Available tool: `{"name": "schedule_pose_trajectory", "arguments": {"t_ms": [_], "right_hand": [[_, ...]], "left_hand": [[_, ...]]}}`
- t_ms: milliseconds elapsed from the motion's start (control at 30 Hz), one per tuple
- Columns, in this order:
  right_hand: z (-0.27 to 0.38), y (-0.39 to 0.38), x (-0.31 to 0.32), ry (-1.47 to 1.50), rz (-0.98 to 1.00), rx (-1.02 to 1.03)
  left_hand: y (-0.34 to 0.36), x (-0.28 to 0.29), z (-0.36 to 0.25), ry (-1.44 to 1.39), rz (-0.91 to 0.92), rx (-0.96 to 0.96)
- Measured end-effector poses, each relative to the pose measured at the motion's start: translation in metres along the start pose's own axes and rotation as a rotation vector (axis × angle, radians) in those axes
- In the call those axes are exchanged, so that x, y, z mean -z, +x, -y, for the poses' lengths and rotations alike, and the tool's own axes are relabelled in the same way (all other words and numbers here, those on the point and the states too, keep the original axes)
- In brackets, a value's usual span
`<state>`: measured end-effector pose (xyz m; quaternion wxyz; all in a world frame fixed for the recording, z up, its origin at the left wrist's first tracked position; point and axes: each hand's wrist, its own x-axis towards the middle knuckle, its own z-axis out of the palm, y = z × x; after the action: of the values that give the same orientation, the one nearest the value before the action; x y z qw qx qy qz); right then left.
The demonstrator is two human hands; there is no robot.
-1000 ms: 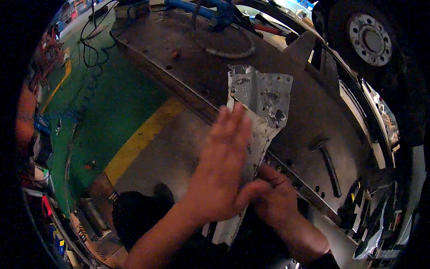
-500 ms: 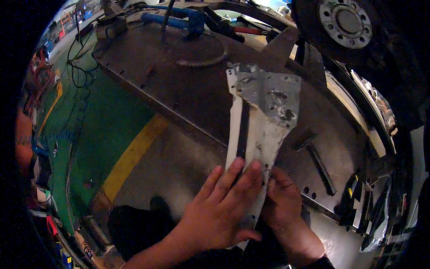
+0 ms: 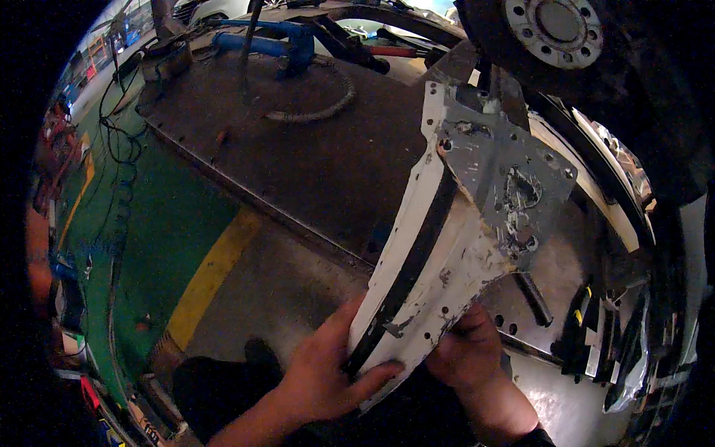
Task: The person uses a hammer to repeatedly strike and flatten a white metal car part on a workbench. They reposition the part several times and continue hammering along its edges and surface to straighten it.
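You held a long, battered metal panel upright over the edge of a dark steel workbench, its lower end in both hands. The panel was off-white and scuffed, with a black strip running lengthwise down its left half, small holes along its lower edge, and a bare grey plate at its upper end, drilled with bolt holes and scarred with chipped paint around a ragged opening. Your left hand was closed on the panel's lower left edge, thumb pressed across the bottom of the white face, fingers wrapped behind. Your right hand gripped the lower right edge from beneath, its fingers mostly hidden behind the metal. On the bench behind lay a blue hydraulic pump with a grey hose curling from it. A large wheel hub stood at upper right. Below the bench ran a green floor crossed by a yellow stripe.
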<state>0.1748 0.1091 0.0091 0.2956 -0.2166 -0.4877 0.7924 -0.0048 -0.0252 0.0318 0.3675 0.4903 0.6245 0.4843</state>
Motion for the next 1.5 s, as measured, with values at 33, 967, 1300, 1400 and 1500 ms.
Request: {"name": "schedule_pose_trajectory", "arguments": {"t_ms": [33,967,1300,1400,1500], "right_hand": [[0.002,0.002,-0.005,-0.003,-0.01,0.014],[0.015,0.001,-0.035,-0.112,-0.041,0.02],[0.004,0.005,-0.033,-0.793,0.215,0.005],[0.009,0.008,-0.039,-0.823,0.252,0.009],[0.016,0.009,-0.034,-1.032,0.323,0.228]], "left_hand": [[-0.001,-0.002,-0.003,-0.024,0.005,0.054],[-0.01,-0.006,0.018,-0.189,0.062,-0.071],[-0.001,-0.014,0.012,-0.078,-0.196,0.08],[-0.003,-0.014,0.026,-0.115,-0.236,0.026],[-0.006,-0.017,0.031,-0.478,-0.164,0.071]]}}
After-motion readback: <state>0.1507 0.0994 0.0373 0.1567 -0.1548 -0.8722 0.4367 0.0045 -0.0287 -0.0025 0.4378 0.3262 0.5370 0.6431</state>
